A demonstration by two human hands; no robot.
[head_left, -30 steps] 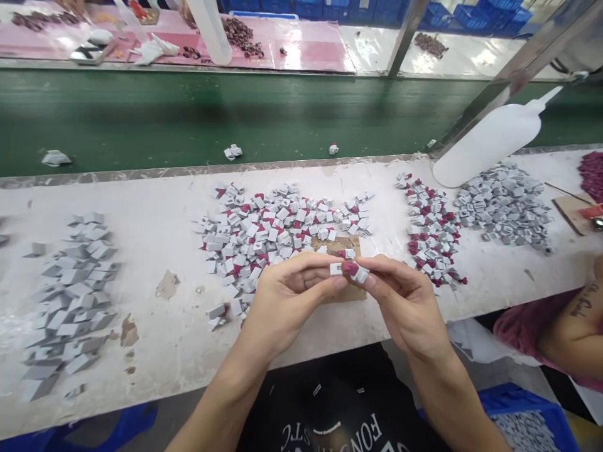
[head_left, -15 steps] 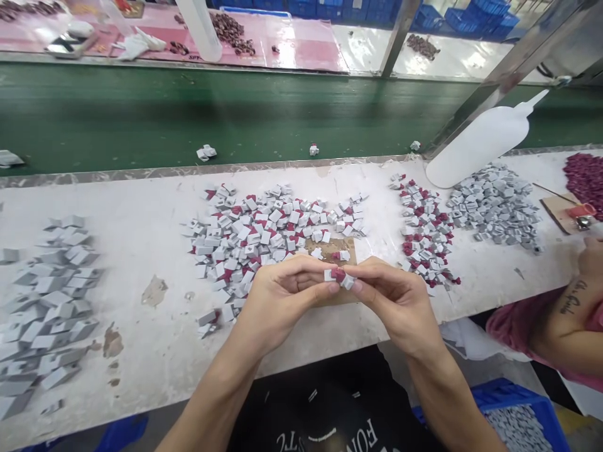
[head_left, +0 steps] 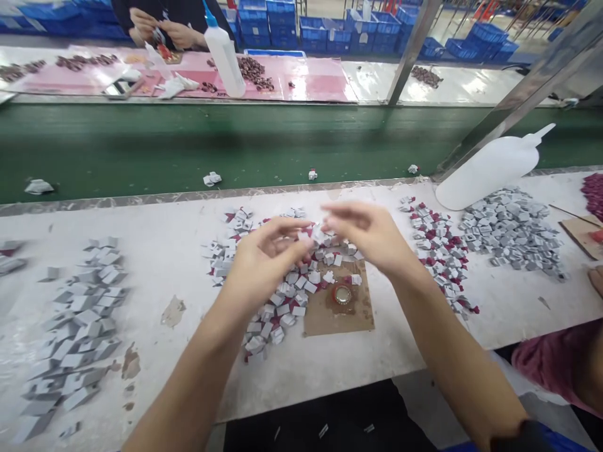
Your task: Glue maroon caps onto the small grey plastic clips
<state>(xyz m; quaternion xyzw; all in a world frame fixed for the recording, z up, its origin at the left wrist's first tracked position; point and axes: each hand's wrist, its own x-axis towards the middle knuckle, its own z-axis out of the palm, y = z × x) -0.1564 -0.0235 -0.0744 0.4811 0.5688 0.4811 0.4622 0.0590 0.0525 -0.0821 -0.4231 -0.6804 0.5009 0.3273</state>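
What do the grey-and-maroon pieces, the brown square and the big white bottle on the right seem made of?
Grey-and-maroon pieces: probably matt moulded plastic, judging by crisp edges and even colour; resin is possible.
Brown square: likely cardboard, dull and flat, with darker stains.
White bottle: probably smooth plastic, given its even, milky surface.

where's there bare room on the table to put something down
Widest: the stained stretch of table between the left grey pile and middle pile. Another strip lies just this side of the card. Crowded: around the left hand, and at right, where the mixed pile, small grey pile and bottle sit close.
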